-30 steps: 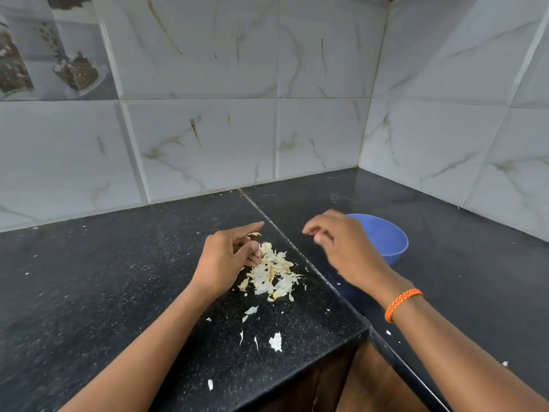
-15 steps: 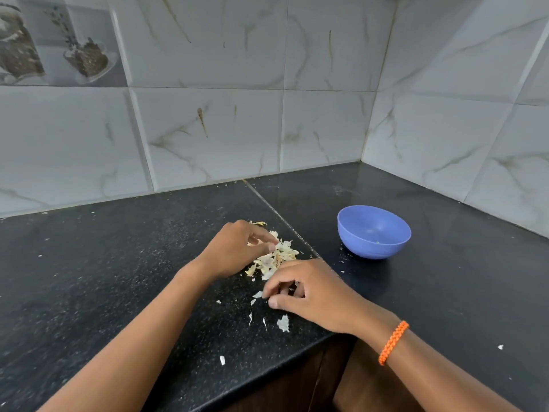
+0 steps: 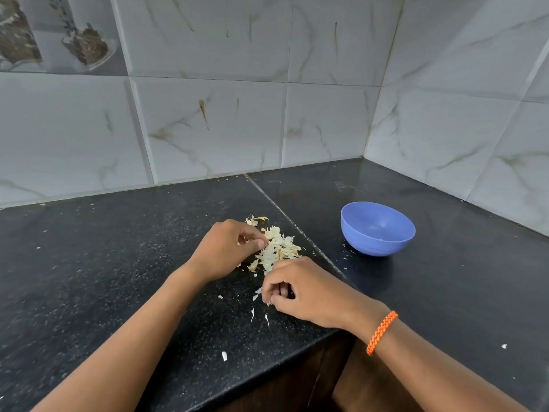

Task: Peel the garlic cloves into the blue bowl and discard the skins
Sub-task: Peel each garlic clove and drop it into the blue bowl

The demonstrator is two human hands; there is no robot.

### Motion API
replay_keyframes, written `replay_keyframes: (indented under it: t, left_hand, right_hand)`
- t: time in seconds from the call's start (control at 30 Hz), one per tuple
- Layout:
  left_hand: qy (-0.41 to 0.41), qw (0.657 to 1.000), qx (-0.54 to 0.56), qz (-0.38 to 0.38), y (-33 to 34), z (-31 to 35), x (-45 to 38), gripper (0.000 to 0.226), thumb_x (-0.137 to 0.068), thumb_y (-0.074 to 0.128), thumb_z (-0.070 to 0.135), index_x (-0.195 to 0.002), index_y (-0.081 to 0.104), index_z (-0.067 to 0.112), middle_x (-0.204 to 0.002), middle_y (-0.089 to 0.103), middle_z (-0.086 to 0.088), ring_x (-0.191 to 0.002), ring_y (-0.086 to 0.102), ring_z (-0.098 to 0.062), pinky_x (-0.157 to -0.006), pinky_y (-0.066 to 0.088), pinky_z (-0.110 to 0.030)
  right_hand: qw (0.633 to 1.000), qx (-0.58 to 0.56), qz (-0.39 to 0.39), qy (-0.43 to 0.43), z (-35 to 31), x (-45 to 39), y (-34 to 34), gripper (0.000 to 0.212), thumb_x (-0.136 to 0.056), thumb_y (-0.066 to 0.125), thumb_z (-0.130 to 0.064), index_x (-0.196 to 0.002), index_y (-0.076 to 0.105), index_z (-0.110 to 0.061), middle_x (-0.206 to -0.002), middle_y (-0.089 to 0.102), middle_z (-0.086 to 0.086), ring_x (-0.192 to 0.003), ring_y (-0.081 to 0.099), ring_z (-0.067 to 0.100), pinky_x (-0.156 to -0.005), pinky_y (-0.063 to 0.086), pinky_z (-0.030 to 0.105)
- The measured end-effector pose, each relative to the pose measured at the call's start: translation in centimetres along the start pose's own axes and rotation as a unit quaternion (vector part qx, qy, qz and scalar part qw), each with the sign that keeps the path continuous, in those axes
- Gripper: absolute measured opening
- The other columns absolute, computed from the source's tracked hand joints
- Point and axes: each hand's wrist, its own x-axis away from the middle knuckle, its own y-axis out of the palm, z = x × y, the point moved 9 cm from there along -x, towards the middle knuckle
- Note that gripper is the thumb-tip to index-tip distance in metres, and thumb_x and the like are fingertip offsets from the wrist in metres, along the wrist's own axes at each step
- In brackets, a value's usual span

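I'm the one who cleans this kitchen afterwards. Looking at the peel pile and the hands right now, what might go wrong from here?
1. Small white skin flakes lie near the black speckled countertop's front edge; a sweep may knock them off.
2. The right hand is gathering scraps with curled fingers; thin bits may slip out.
3. The left hand fingers the pale pile of garlic skins; skins could drift toward the round blue plastic bowl.

left hand: fingers curled, fingertips pinched together
right hand: knuckles up, fingers curled under, thumb against fingertips
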Motion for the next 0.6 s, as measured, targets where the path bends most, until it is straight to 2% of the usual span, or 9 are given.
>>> replay_keyframes:
  t: [0.07, 0.13, 0.2, 0.27, 0.37, 0.47, 0.6]
  left_hand:
    - [0.001, 0.999, -0.039, -0.003, -0.4, -0.4, 0.2, 0.015, -0.097, 0.077, 0.026, -0.091, 0.082, 0.039, -0.096, 0.075, 0.023, -0.085, 0.059, 0.006, -0.074, 0.045, -0.027]
    - [-0.006, 0.996, -0.086, -0.019, -0.5, -0.8, 0.4, 0.024, -0.092, 0.080, 0.021, -0.087, 0.079, 0.044, -0.099, 0.072, 0.021, -0.092, 0.053, 0.004, -0.078, 0.044, -0.032]
    - [-0.026, 0.993, -0.110, -0.034, -0.3, -1.2, 0.6, 0.023, -0.087, 0.084, 0.028, -0.084, 0.075, 0.049, -0.107, 0.070, 0.019, -0.101, 0.052, -0.001, -0.086, 0.050, -0.038]
    - [-0.042, 0.992, -0.114, -0.045, -0.1, -1.2, 0.8, 0.018, -0.081, 0.089, 0.042, -0.082, 0.073, 0.049, -0.108, 0.068, 0.018, -0.103, 0.053, -0.001, -0.086, 0.050, -0.037]
    - [-0.033, 0.991, -0.124, -0.048, 0.3, -0.8, 0.9, 0.015, -0.078, 0.092, 0.047, -0.082, 0.077, 0.044, -0.103, 0.069, 0.019, -0.103, 0.052, 0.000, -0.081, 0.047, -0.035]
    - [-0.023, 0.990, -0.130, -0.057, 0.3, -0.4, 1.0, 0.012, -0.080, 0.091, 0.045, -0.081, 0.079, 0.040, -0.095, 0.070, 0.020, -0.100, 0.053, 0.004, -0.078, 0.047, -0.033]
    - [-0.007, 0.988, -0.129, -0.089, 0.5, 0.0, 1.1, 0.015, -0.081, 0.092, 0.042, -0.077, 0.079, 0.034, -0.094, 0.072, 0.021, -0.096, 0.058, 0.006, -0.081, 0.049, -0.030]
  right_hand:
    - [0.998, 0.051, 0.038, 0.009, 0.3, -0.9, 0.0, 0.018, -0.099, 0.068, -0.016, -0.099, 0.079, -0.029, -0.089, 0.062, -0.019, -0.087, 0.054, -0.002, -0.074, 0.046, 0.025]
    - [0.991, 0.083, 0.105, 0.024, 0.6, -1.6, -0.7, 0.019, -0.103, 0.066, -0.020, -0.105, 0.080, -0.033, -0.095, 0.067, -0.020, -0.094, 0.050, -0.003, -0.082, 0.050, 0.032]
    - [0.980, 0.084, 0.179, 0.035, 0.8, -1.9, -2.0, 0.024, -0.104, 0.065, -0.018, -0.111, 0.082, -0.034, -0.099, 0.073, -0.017, -0.100, 0.054, 0.004, -0.081, 0.055, 0.039]
    - [0.970, 0.090, 0.225, 0.033, 0.6, -1.9, -3.1, 0.023, -0.102, 0.070, -0.019, -0.109, 0.082, -0.036, -0.100, 0.073, -0.018, -0.100, 0.054, 0.004, -0.075, 0.055, 0.038]
    - [0.966, 0.093, 0.238, 0.038, 0.6, -1.6, -4.3, 0.011, -0.095, 0.079, -0.025, -0.098, 0.075, -0.036, -0.103, 0.064, -0.018, -0.098, 0.055, 0.004, -0.073, 0.056, 0.036]
    - [0.968, 0.067, 0.237, 0.057, 2.1, -1.2, -5.2, 0.017, -0.094, 0.078, -0.020, -0.091, 0.070, -0.035, -0.097, 0.061, -0.018, -0.084, 0.058, 0.004, -0.069, 0.055, 0.032]
    - [0.969, 0.045, 0.230, 0.073, 4.0, 0.0, -5.6, 0.019, -0.094, 0.075, -0.014, -0.089, 0.072, -0.033, -0.092, 0.064, -0.018, -0.080, 0.063, 0.008, -0.068, 0.058, 0.037]
